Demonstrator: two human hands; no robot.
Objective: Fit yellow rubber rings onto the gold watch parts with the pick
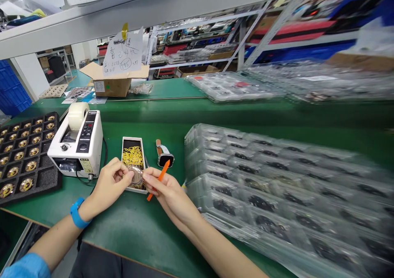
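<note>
My left hand (108, 183) and my right hand (163, 190) meet over the near part of a green bench, both pinching a small round brownish part (135, 174) with clear film on it. An orange stick tool (160, 175) also lies between the fingers of my right hand, pointing up and away. Just behind the hands sits a small white box (124, 144) holding yellow rings. A wristwatch (164, 155) with a brown strap lies to the right of the box. A blue band is on my left wrist.
A white tape dispenser (78, 142) stands at the left, beside a black tray (46, 175) of gold round parts. Stacks of clear plastic trays (277, 187) fill the right side. A cardboard box (112, 85) with a paper note stands farther back, with shelving behind.
</note>
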